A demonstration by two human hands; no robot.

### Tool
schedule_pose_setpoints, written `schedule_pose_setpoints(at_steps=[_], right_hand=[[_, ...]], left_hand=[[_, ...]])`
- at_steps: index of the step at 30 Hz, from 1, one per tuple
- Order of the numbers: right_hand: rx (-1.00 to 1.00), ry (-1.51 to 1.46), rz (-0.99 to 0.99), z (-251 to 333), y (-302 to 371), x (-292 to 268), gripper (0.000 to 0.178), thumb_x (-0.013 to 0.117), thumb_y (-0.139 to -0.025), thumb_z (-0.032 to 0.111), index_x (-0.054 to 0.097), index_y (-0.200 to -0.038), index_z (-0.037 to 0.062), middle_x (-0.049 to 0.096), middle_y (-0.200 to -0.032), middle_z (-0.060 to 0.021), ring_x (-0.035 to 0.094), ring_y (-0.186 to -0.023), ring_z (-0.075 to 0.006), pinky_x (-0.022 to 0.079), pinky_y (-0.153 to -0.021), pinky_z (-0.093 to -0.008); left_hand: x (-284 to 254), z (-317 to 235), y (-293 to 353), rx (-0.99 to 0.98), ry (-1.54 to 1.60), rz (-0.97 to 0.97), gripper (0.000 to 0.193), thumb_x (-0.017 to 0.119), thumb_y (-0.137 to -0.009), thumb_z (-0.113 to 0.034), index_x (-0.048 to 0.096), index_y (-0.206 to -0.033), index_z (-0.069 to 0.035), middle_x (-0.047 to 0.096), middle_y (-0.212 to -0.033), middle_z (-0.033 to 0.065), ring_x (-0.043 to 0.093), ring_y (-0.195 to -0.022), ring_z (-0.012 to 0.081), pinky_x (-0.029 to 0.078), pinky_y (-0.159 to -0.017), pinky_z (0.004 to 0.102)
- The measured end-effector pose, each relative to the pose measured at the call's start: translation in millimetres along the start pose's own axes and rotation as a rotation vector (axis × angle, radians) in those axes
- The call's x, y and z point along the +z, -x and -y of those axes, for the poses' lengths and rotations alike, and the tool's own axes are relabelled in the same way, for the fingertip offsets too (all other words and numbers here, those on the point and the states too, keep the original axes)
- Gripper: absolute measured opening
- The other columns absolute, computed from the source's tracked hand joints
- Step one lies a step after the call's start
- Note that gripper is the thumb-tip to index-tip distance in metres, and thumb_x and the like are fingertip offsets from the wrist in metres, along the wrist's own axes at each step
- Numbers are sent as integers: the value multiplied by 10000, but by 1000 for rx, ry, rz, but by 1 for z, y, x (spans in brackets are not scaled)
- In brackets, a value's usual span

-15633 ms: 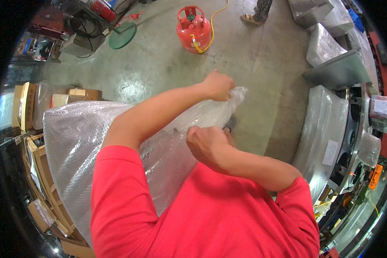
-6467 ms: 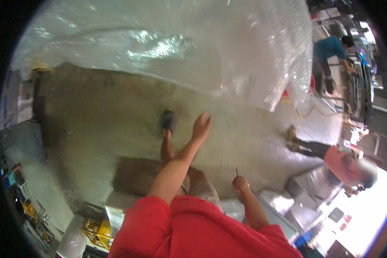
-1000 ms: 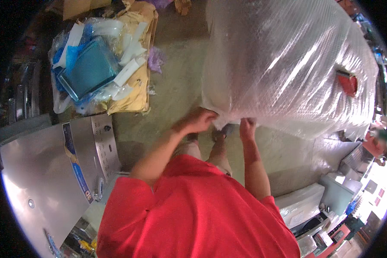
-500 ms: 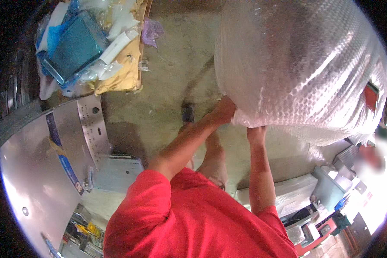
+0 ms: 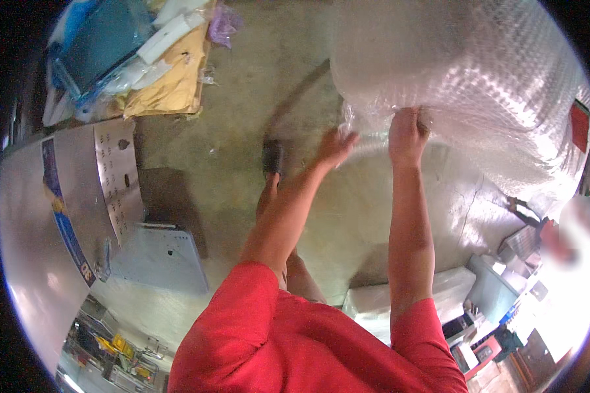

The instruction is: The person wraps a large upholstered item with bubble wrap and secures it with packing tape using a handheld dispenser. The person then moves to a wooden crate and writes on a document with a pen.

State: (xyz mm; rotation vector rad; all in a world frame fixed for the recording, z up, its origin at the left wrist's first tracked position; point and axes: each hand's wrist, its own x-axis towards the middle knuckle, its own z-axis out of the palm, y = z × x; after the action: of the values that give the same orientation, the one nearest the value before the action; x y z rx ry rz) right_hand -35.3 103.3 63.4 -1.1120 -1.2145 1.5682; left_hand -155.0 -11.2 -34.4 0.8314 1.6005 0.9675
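A big bundle covered in clear bubble wrap fills the upper right. My right hand is closed on the gathered lower edge of the wrap, with its forearm stretched straight ahead. Just left of it, my left hand is slightly blurred by motion, its thumb and fingers apart beside a loose flap of the plastic. Whether its fingertips touch that flap is hard to make out. What lies inside the bundle is blurred by the wrap.
A pile of flattened cardboard and plastic lies at upper left. Below it stand a metal cabinet and a pale flat panel. At right, a person is near the bundle, beside a grey bin. A wrapped long package lies behind me.
My left hand has come away from the wrap's lower corner. My right hand has moved forward and up along the wrap's edge. The whole view has shifted a little.
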Motion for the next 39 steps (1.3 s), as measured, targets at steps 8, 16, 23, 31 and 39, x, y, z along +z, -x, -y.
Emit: schedule_pose_setpoints(at_steps=[8, 16, 23, 31, 39], right_hand=[[60, 122, -12, 67, 25, 44, 315, 659, -985, 327, 657, -1108, 37, 628, -1025, -5, 561, -947, -126, 457, -841, -288], [286, 518, 145, 164, 77, 17, 350, 675, -945, 340, 690, -1029, 1, 652, -903, -47, 583, -721, -153, 486, -637, -351], [320, 130, -24, 106, 119, 32, 421, 657, -977, 344, 621, -1254, 30, 665, -1085, -37, 608, -1012, -165, 487, -898, -364], [164, 108, -86, 69, 84, 46, 338, 649, -984, 291, 673, -1142, -7, 669, -1104, -15, 562, -1050, -161, 428, -964, -349], [191, 181, -272, 22, 39, 78, 278, 642, -950, 192, 680, -1127, -19, 702, -1050, -59, 597, -962, -158, 491, -882, -359]], left_hand=[[-8, -110, 92, -205, 505, -277, 300, 656, -913, -178, 530, -1110, 10, 636, -739, 125, 645, -583, 233, 538, -535, 368], [-60, -180, 38, -44, 562, -232, 379, 677, -877, -134, 589, -1219, 5, 688, -964, 83, 631, -725, 138, 516, -612, 281], [-119, -202, 18, 184, 309, 318, 370, 634, -919, -284, 655, -1202, -45, 699, -1098, 83, 676, -916, 198, 547, -780, 379], [-126, -185, 4, 653, -617, 78, 175, 642, -820, -185, 692, -871, -25, 708, -799, 172, 666, -743, 419, 531, -701, 486], [-156, -221, 30, 574, -63, 335, 332, 725, -859, -275, 677, -1068, -22, 677, -1106, 215, 629, -985, 411, 483, -812, 480]])
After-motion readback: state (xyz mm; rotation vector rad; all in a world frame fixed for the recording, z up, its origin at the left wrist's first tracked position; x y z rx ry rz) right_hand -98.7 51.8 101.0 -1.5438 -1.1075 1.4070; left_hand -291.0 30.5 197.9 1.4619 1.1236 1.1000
